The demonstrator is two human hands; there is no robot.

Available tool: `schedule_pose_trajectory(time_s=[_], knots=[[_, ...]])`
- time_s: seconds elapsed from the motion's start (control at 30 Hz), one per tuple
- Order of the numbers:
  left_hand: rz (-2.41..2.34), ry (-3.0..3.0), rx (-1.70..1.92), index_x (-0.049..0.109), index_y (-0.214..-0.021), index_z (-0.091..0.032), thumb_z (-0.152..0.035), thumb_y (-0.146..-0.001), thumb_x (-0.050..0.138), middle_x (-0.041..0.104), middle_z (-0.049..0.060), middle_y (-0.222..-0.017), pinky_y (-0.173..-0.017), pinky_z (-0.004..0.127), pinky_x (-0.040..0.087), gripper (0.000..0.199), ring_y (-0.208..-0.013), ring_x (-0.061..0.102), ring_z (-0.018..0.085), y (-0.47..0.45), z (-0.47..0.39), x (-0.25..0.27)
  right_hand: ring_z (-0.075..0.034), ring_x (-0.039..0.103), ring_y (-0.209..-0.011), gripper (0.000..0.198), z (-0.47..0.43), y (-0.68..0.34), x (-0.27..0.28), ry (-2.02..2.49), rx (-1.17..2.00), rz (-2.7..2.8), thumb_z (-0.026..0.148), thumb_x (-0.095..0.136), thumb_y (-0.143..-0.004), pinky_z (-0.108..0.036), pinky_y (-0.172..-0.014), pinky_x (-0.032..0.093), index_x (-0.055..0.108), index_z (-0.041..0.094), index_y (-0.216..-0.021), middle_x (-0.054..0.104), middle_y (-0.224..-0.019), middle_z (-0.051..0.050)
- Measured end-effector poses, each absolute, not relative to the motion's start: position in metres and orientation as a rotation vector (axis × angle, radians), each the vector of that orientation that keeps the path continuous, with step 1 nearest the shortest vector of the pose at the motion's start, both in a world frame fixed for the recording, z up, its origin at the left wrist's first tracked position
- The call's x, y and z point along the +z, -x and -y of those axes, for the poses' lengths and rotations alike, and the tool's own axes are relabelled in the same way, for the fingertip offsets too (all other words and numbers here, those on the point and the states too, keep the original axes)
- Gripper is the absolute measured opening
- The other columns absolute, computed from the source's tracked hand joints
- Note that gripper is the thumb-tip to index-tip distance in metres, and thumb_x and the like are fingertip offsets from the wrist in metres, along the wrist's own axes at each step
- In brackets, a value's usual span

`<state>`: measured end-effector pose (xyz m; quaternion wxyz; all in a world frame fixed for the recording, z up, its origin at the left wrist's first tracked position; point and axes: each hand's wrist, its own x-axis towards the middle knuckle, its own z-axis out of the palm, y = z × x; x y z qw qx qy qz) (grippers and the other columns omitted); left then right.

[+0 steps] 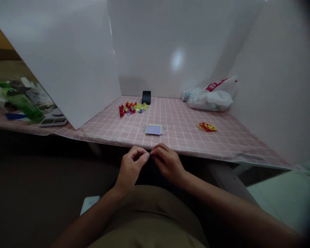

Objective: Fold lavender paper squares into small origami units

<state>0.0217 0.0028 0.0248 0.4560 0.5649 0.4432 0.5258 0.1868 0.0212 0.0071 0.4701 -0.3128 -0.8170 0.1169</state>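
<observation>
1. Between the two hands, just in front of the table (pixel 181 119), there's the tiny piece (pixel 150 154), probably paper; too small to read its long axis.
2. Left hand (pixel 129 168) pinches from its left, right hand (pixel 170 165) from its right: both touching, neither nearer!
3. Just beyond, the paper stack (pixel 153 130); farther and leftward, folded shapes (pixel 131 109).

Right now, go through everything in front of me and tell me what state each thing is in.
Left hand: pinching small piece
Right hand: pinching same piece
Small piece: mostly hidden, folds unclear
Paper stack: flat, slightly uneven
Folded papers: loosely heaped
Red and yellow cut-outs: overlapping
Plastic bag: slumped
Black device: propped up
Green bottle: tilted
Scale: flat, readout illegible
</observation>
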Motion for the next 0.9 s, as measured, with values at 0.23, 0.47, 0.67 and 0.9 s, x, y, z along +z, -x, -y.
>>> schedule_pose_trajectory(time_s=[0.23,0.47,0.67,0.9], knots=[[-1.042,-1.315,1.307,0.062,-0.072,-0.017,-0.028,-0.082,0.066,0.054,-0.001,-0.076,-0.073,0.026,0.038,0.016,-0.075,0.047,0.014,-0.023,-0.005,0.019,-0.018,0.060,-0.081,0.012,-0.021,-0.187,0.007,0.757,0.315,1.997,0.009,0.051,-0.092,-0.031,-0.070,0.048,0.058,0.019,-0.091,0.061,-0.090,-0.007],[-0.949,-1.204,1.319,0.066,-0.081,-0.017,-0.031,-0.089,0.063,0.061,-0.001,-0.081,-0.079,0.025,0.039,0.015,-0.081,0.051,0.014,-0.023,-0.007,0.011,-0.016,0.057,-0.075,0.011,-0.021,-0.186,0.011,0.821,0.498,1.858,0.009,0.056,-0.088,-0.029,-0.067,0.046,0.058,0.019,-0.085,0.059,-0.083,-0.004],[-0.916,-1.151,1.304,0.067,-0.084,-0.017,-0.027,-0.080,0.073,0.064,0.000,-0.083,-0.080,0.026,0.043,0.012,-0.082,0.055,0.014,-0.026,-0.008,0.008,-0.015,0.055,-0.072,0.012,-0.023,-0.186,0.011,0.837,0.554,1.783,0.008,0.058,-0.086,-0.028,-0.065,0.043,0.059,0.019,-0.083,0.057,-0.079,-0.001],[-0.955,-1.272,1.428,0.067,-0.080,-0.017,-0.020,-0.076,0.074,0.064,0.000,-0.082,-0.077,0.025,0.046,0.008,-0.080,0.058,0.013,-0.030,-0.005,0.013,-0.014,0.054,-0.071,0.011,-0.023,-0.186,0.010,0.846,0.641,1.772,0.009,0.057,-0.087,-0.027,-0.064,0.043,0.059,0.020,-0.083,0.055,-0.078,0.000]])
